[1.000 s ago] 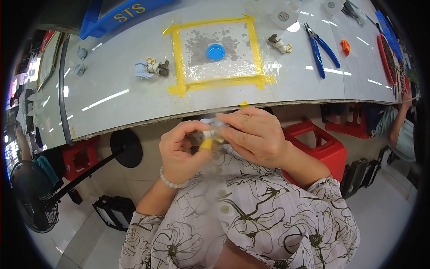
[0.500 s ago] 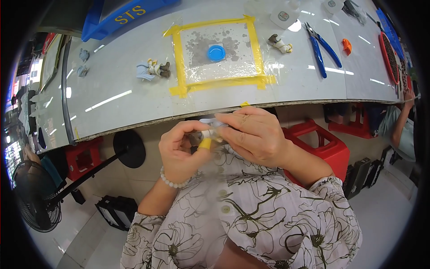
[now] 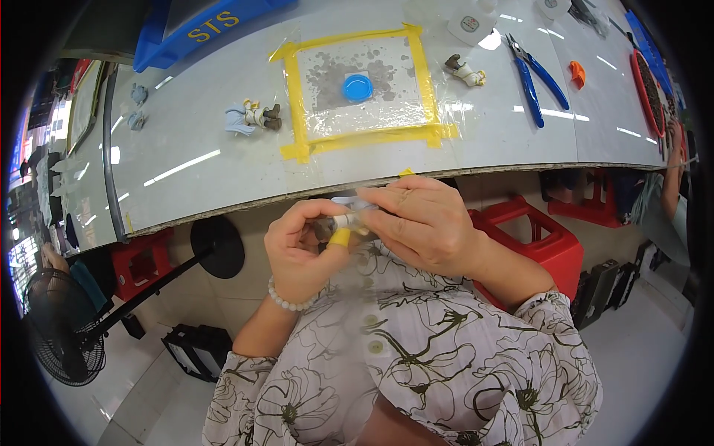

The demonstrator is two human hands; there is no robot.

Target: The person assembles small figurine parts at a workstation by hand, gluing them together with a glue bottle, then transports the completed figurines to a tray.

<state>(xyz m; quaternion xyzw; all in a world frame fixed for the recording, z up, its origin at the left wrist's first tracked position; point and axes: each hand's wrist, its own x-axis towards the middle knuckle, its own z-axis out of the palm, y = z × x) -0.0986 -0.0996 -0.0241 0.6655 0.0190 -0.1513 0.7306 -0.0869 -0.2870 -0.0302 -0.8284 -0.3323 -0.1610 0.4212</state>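
Observation:
My left hand [image 3: 303, 241] is closed around a small figurine [image 3: 343, 222] with pale and brown parts; a yellow cover sits on the thumb. From the other side, my right hand [image 3: 420, 223] pinches a pale bluish-grey piece [image 3: 353, 201] at the figurine's upper end. Fingers and blur hide much of both, and whether the parts are joined I cannot tell. Both hands are just off the table's near edge. On the table lie a figurine with a light blue cape [image 3: 254, 117], left of a yellow-taped sheet, and another figurine [image 3: 464, 71] to its right.
A blue cap-like dish [image 3: 358, 88] sits on the taped sheet [image 3: 357, 126]. Blue-handled nippers [image 3: 534, 82], an orange piece [image 3: 576, 75] and a clear bottle [image 3: 473, 24] lie or stand rightward. Far left is a blue bin [image 3: 175, 46]; red stools [image 3: 547, 249] stand below.
Both hands keep nearly the same grip and place. The whole view has shifted very slightly.

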